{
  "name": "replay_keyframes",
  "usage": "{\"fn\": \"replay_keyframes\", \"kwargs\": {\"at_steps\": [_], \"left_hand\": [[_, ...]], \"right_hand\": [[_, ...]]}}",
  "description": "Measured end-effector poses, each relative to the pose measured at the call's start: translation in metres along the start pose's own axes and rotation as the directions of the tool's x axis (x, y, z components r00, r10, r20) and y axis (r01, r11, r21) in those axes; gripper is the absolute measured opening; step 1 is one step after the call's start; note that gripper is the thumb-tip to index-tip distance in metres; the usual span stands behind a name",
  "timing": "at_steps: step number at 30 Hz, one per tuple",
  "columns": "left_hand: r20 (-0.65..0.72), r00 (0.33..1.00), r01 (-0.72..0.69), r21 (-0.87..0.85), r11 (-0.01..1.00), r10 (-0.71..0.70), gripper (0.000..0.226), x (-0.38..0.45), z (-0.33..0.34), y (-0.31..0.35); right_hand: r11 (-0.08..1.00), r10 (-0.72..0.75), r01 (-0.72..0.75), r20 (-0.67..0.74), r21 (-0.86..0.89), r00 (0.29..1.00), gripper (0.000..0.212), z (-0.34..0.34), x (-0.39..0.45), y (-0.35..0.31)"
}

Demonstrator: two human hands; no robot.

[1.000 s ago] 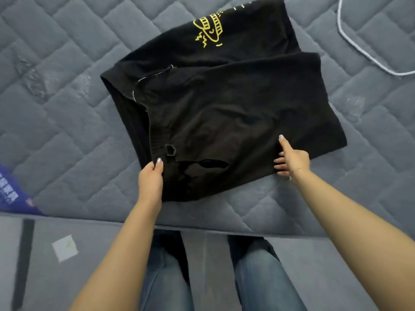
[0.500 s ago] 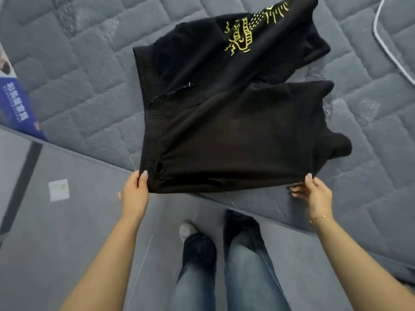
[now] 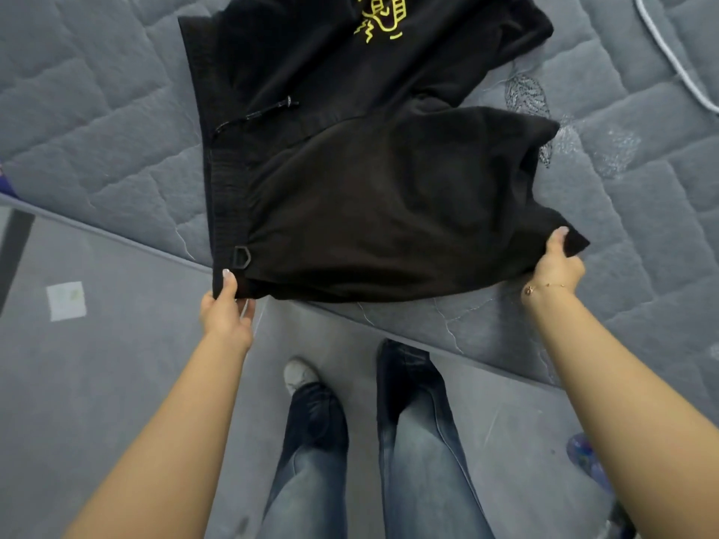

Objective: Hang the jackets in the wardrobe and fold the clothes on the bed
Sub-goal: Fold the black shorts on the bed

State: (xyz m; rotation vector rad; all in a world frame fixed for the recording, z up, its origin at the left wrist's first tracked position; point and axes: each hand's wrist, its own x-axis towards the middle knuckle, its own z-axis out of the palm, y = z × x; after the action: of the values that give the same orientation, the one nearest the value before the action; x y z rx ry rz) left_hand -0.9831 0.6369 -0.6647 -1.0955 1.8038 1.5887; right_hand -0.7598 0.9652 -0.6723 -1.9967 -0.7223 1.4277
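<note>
Nearest the camera you've got jeans-covered legs (image 3: 389, 461) standing on the grey floor (image 3: 97, 383), right up against the edge of the bed (image 3: 97, 122). Just past that, both hands are on the near edge of the black shorts (image 3: 389, 204). The left hand (image 3: 225, 305) pinches the near-left corner at the waistband, thumb on top, right by a little D-ring loop (image 3: 242, 257). The right hand (image 3: 558, 262) is curled round the near-right corner at the leg hem, thumb up over the fabric. So both are closed on cloth, set wide apart, about equally near.

The shorts lie straight ahead of the hands, spreading away across the mattress, with the near edge hanging slightly past the bed edge. The held edge runs left to right, waistband on the left, hems on the right. Further back there's a zip pull (image 3: 288, 103), then a yellow print (image 3: 379, 17) at the far end. A white cord (image 3: 669, 60) sits far right.

My guess: the next fold goes away from the body, near edge carried up toward the print. Keeping both corners level looks like the tricky bit.
</note>
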Motion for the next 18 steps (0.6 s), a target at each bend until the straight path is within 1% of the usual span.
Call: {"fn": "replay_keyframes", "kwargs": {"at_steps": [2,3,4,6,8,10,11,12,13,14,15,16,17,18], "left_hand": [[-0.040,0.999,-0.029,-0.058,0.998,0.027,0.016,-0.001,-0.002,0.000],[-0.049,0.998,-0.045,-0.078,0.996,0.041,0.016,-0.003,-0.001,0.001],[-0.059,0.997,-0.060,-0.091,0.994,0.055,0.018,-0.005,0.000,0.003],[-0.080,0.994,-0.079,-0.106,0.991,0.070,0.021,-0.008,0.003,0.005],[-0.098,0.994,-0.067,-0.132,0.989,0.055,0.015,-0.008,0.008,0.007],[-0.088,0.996,-0.015,-0.185,0.983,-0.002,0.009,-0.006,0.012,0.007],[-0.095,0.995,0.006,-0.197,0.980,-0.025,0.012,-0.006,0.014,0.007],[-0.135,0.991,0.001,-0.151,0.989,-0.022,0.020,-0.006,0.015,0.005],[-0.198,0.980,-0.023,-0.021,1.000,0.019,0.035,-0.007,0.015,0.004],[-0.266,0.958,-0.058,0.183,0.981,0.106,0.052,-0.010,0.016,0.004],[-0.286,0.929,-0.110,0.395,0.912,0.236,0.064,-0.015,0.017,0.005],[-0.240,0.890,-0.197,0.563,0.803,0.387,0.070,-0.021,0.019,0.007],[-0.124,0.840,-0.322,0.669,0.669,0.528,0.070,-0.026,0.024,0.010],[0.032,0.771,-0.457,0.724,0.517,0.636,0.067,-0.031,0.030,0.016]], "right_hand": [[0.998,-0.049,0.044,-0.112,-0.052,0.993,0.042,-0.018,0.010,0.004],[0.994,-0.052,0.038,-0.138,-0.101,0.989,0.043,-0.031,0.014,0.010],[0.991,-0.044,0.025,-0.139,-0.135,0.989,0.040,-0.043,0.016,0.016],[0.986,-0.010,-0.004,-0.081,-0.167,0.997,0.033,-0.061,0.018,0.027],[0.981,0.005,-0.010,-0.027,-0.194,1.000,0.025,-0.068,0.016,0.031],[0.984,-0.003,-0.003,-0.036,-0.178,0.999,0.017,-0.066,0.016,0.032],[0.985,-0.011,0.001,-0.054,-0.172,0.998,0.018,-0.063,0.014,0.032],[0.982,-0.030,0.017,-0.065,-0.189,0.997,0.023,-0.060,0.010,0.032],[0.961,-0.074,0.051,-0.073,-0.271,0.995,0.031,-0.058,0.006,0.032],[0.902,-0.149,0.108,-0.066,-0.419,0.987,0.044,-0.057,-0.002,0.030],[0.791,-0.250,0.193,-0.018,-0.580,0.968,0.056,-0.056,-0.009,0.029],[0.651,-0.356,0.305,0.076,-0.696,0.932,0.063,-0.054,-0.016,0.026],[0.503,-0.441,0.434,0.210,-0.747,0.873,0.064,-0.050,-0.022,0.022],[0.381,-0.473,0.561,0.367,-0.735,0.801,0.061,-0.044,-0.027,0.016]]}}
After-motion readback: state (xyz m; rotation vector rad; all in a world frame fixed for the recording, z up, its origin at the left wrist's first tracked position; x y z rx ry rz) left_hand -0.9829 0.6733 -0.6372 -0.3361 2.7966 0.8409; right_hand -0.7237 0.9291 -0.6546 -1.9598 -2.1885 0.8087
